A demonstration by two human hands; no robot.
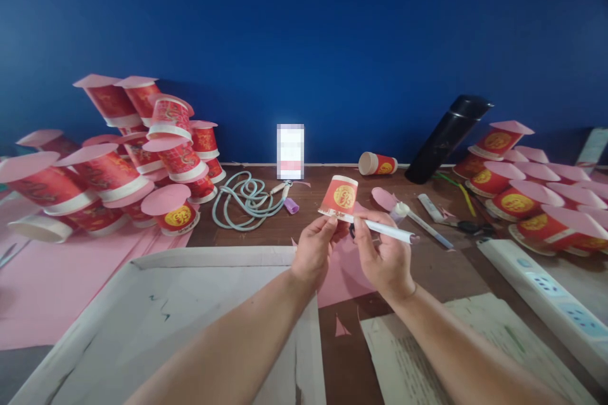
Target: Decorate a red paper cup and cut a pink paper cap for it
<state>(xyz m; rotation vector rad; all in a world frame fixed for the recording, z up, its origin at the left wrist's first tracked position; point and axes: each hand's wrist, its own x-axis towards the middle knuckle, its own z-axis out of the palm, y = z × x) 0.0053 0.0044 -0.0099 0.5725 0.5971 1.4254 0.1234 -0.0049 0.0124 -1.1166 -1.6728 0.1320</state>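
Note:
Over the table's middle, my left hand (313, 250) is closed, its thumb and fingers pinching the lower edge of a red paper cup (342, 195) with a gold round emblem. The cup tilts slightly and looks narrower at its top. My right hand (384, 259) is closed around a slim white stick-like thing (387, 229), whose kind I cannot make out. Its left end reaches the cup's lower edge beside my left thumb. Beneath both hands lies pink paper (339, 275). Some fingers of both hands are hidden behind the cup and the stick.
Stacked red cups with pink discs (173, 161) stand left, more (517, 202) right. A white box lid (213, 256), coiled cable (247, 202), glowing screen (290, 152), lying cup (384, 166), leaning black bottle (446, 139), power strip (546, 304) and printed sheet (394, 354) surround my hands.

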